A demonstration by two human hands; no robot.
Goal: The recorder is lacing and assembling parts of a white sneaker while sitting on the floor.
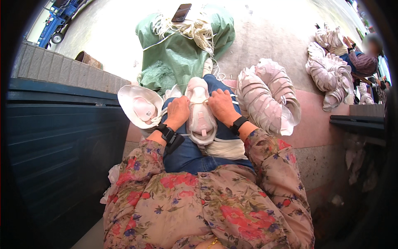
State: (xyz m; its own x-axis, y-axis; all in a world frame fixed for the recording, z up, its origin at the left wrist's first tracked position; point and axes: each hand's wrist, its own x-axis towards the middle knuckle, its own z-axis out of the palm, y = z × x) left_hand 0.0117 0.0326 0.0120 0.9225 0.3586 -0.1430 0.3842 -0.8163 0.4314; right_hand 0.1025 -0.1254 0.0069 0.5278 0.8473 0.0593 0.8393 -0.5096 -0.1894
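Note:
On my lap lies a pale pink and white sneaker upper [201, 118], its toe pointing away from me. A thin cream lace [199, 102] crosses its middle. My left hand [178, 111] is closed at the upper's left side, fingers curled in on the lace. Closed likewise, my right hand [222, 107] grips the lace at the right side; the fingertips of both are partly hidden. A bundle of cream laces [226, 148] rests across my right thigh. Left of my left hand, a white shoe upper with a pink insole-like part [144, 109] lies tilted.
A green sack [174, 62] ahead bears more cream laces [199, 35] and a dark phone [181, 13]. Stacked pale uppers [267, 95] stand at right. Dark blue panelling [66, 145] borders the left. Farther right, another person [365, 62] sits near more stacked uppers [331, 72].

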